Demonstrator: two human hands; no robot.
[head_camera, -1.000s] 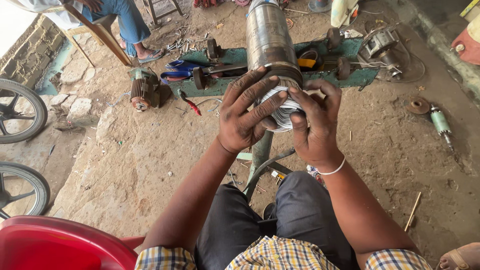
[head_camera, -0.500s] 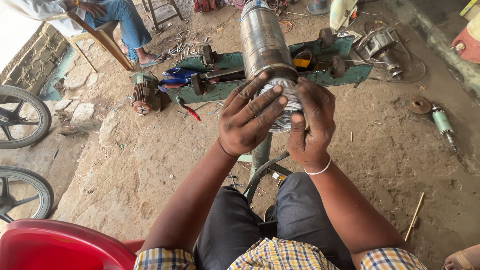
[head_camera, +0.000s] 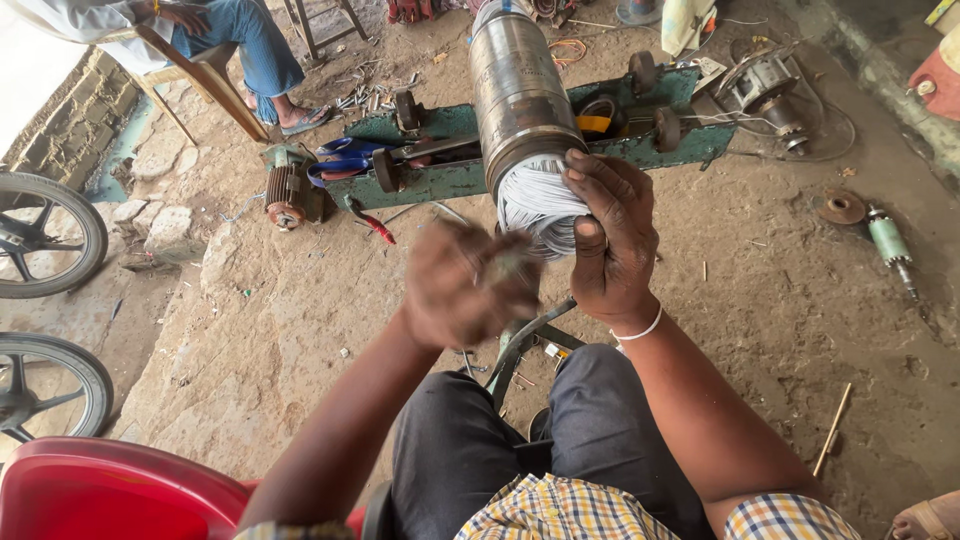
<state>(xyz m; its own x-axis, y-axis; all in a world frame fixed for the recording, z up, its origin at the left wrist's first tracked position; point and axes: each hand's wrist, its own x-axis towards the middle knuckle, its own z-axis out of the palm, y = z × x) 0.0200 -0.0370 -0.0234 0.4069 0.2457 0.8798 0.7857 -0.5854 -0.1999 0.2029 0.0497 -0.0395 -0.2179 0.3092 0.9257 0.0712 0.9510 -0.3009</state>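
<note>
Seen from above, at 12 o'clock of frame centre: long grey steel motor cylinder (head_camera: 518, 90), lying tilted on a metal stand (head_camera: 520, 345) whose frame shows below the hands. Bundle of white winding wires (head_camera: 535, 208) bulging from the cylinder's near end.

Right hand (head_camera: 612, 240) — at 3 o'clock of the wire bundle, thumb and fingers wrapped over the wires and the rim of the casing, clasping both. Thin white band at the wrist.

Left hand (head_camera: 462, 285) — at 8 o'clock of the bundle, blurred by motion, just beside the wires; whether clenched, loose or gripping anything cannot be told.

Handling, as judged: casing heavy, rigid and smooth, likely greasy, so best carried by the stand and steadied at the rim. Wires springy yet thin, their insulation easily nicked — better gathered as 1 bundle with the flat of the fingers than tugged strand by strand.

Surroundings: green metal bench (head_camera: 450, 175) at 12 o'clock behind the cylinder; blue-handled scissors (head_camera: 345, 158) at 10 o'clock; small rusty motor (head_camera: 288, 195) beside them; 2 wheels (head_camera: 45, 235) at 9 o'clock; red plastic chair (head_camera: 110, 495) at 7 o'clock; angle grinder (head_camera: 888, 240) at 3 o'clock on bare dirt floor (head_camera: 780, 330).
</note>
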